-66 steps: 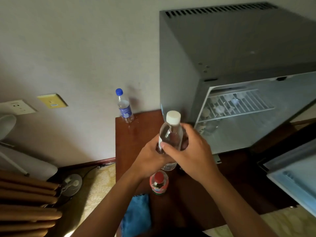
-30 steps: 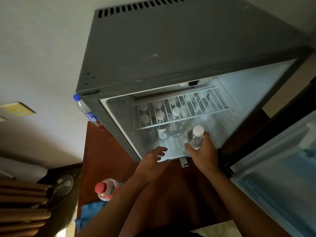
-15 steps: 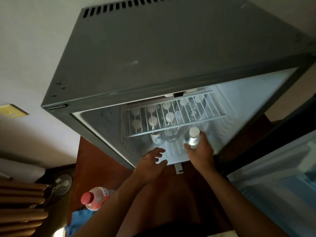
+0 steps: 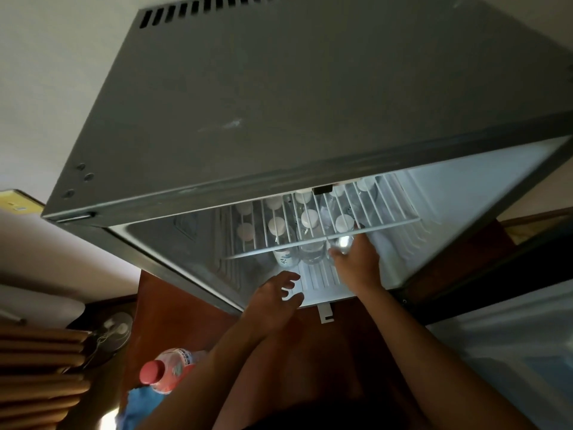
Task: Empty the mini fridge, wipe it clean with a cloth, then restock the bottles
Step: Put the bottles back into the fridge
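Observation:
The grey mini fridge (image 4: pixel 279 103) stands open on a dark wooden cabinet top (image 4: pixel 173 315). Several clear water bottles with white caps (image 4: pixel 310 240) stand on the fridge floor under a white wire shelf (image 4: pixel 387 218). My right hand (image 4: pixel 356 262) reaches inside and grips a clear water bottle (image 4: pixel 342 240), standing it to the right of the others. My left hand (image 4: pixel 276 296) hovers at the fridge's front lip, fingers spread and holding nothing. A red-capped drink bottle (image 4: pixel 169 370) stands on the cabinet at lower left, beside a blue cloth (image 4: pixel 139 408).
The fridge door (image 4: pixel 511 352) hangs open on the right, close to my right arm. A small fan (image 4: pixel 114 330) and wooden slats (image 4: pixel 40 377) lie at lower left. A yellow wall plate (image 4: pixel 15 203) shows at the left edge.
My right hand has carried the water bottle from above the cabinet into the fridge and pushed it deeper under the wire shelf. My left hand let go of it and stays at the fridge lip.

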`<control>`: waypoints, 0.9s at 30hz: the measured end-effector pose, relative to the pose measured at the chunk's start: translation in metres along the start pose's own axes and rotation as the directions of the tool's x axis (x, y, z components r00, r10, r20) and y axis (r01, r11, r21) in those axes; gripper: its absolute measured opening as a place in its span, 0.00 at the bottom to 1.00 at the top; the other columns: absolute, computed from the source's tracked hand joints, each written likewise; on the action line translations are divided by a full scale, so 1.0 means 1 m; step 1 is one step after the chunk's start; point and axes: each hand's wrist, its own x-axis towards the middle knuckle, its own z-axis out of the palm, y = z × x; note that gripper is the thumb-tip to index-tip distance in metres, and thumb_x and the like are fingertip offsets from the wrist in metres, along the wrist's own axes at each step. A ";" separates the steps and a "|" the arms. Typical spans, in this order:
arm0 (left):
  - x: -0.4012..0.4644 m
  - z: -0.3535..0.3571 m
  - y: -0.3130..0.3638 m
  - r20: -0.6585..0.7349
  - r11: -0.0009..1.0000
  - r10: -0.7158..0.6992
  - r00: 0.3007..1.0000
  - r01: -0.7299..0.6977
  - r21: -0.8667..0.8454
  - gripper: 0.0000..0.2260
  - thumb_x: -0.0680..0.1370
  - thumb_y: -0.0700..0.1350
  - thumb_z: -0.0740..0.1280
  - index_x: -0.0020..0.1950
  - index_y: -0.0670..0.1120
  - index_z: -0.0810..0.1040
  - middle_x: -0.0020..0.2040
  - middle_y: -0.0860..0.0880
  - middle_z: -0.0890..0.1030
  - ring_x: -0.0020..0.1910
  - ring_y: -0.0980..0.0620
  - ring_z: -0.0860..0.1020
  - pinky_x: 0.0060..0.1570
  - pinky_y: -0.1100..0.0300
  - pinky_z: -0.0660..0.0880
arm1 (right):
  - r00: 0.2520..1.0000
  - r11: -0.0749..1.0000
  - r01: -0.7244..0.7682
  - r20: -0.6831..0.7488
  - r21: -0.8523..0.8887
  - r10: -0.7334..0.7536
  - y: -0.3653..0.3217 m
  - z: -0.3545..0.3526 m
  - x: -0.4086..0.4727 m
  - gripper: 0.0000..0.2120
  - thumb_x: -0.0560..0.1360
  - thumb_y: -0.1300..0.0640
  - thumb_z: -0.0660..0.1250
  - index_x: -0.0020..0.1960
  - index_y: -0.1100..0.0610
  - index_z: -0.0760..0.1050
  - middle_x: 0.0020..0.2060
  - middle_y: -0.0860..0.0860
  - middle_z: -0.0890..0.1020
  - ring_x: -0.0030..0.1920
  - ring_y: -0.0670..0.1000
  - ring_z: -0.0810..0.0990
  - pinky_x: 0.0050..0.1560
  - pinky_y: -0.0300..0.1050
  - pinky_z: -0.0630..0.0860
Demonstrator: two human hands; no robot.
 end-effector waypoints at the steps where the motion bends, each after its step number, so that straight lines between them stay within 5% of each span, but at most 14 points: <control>1: 0.001 -0.001 -0.001 -0.003 1.000 -0.003 1.000 0.003 0.003 0.14 0.77 0.47 0.70 0.62 0.57 0.76 0.55 0.55 0.79 0.51 0.58 0.79 0.48 0.72 0.72 | 1.000 1.000 -0.001 -0.002 0.003 0.001 -0.002 0.002 0.004 0.30 0.73 0.61 0.73 0.72 0.56 0.66 0.62 0.55 0.78 0.62 0.57 0.78 0.59 0.45 0.73; 3: 0.001 -0.002 -0.002 -0.002 1.000 -0.003 1.000 0.003 0.009 0.14 0.77 0.47 0.70 0.62 0.58 0.76 0.56 0.55 0.79 0.51 0.58 0.79 0.47 0.72 0.72 | 1.000 1.000 0.000 -0.007 0.018 0.000 -0.004 0.005 0.010 0.33 0.73 0.62 0.73 0.75 0.55 0.64 0.62 0.57 0.79 0.61 0.59 0.78 0.61 0.50 0.75; 8: 0.005 -0.004 -0.002 -0.009 1.000 -0.014 1.000 0.015 0.012 0.13 0.78 0.48 0.69 0.62 0.57 0.77 0.56 0.56 0.79 0.51 0.58 0.79 0.48 0.71 0.72 | 1.000 1.000 -0.011 0.011 0.024 0.011 -0.007 0.008 0.022 0.37 0.74 0.62 0.73 0.77 0.56 0.59 0.63 0.57 0.78 0.59 0.59 0.80 0.51 0.41 0.74; 15: 0.010 -0.003 0.000 -0.009 1.000 -0.018 1.000 0.018 0.010 0.12 0.77 0.49 0.70 0.59 0.60 0.77 0.55 0.58 0.79 0.50 0.59 0.79 0.51 0.66 0.74 | 0.997 0.997 -0.062 0.057 0.044 0.059 -0.003 0.008 0.026 0.36 0.74 0.59 0.74 0.77 0.55 0.60 0.61 0.56 0.80 0.58 0.57 0.81 0.52 0.42 0.74; 23: -0.009 -0.004 0.002 -0.016 1.000 -0.008 1.000 0.007 -0.013 0.13 0.78 0.48 0.69 0.61 0.58 0.77 0.56 0.56 0.79 0.52 0.58 0.79 0.54 0.63 0.75 | 0.952 0.970 -0.193 0.213 -0.148 0.221 0.011 0.003 0.013 0.30 0.73 0.58 0.68 0.73 0.52 0.62 0.57 0.51 0.79 0.57 0.57 0.79 0.44 0.42 0.72; 27: -0.027 -0.007 -0.003 -0.017 1.000 0.006 1.000 -0.006 -0.004 0.12 0.78 0.47 0.69 0.61 0.57 0.77 0.56 0.55 0.79 0.52 0.57 0.79 0.53 0.66 0.74 | 0.943 0.962 -0.215 0.219 -0.166 0.249 0.004 0.005 -0.017 0.28 0.76 0.56 0.64 0.75 0.54 0.62 0.58 0.54 0.79 0.58 0.57 0.79 0.53 0.46 0.74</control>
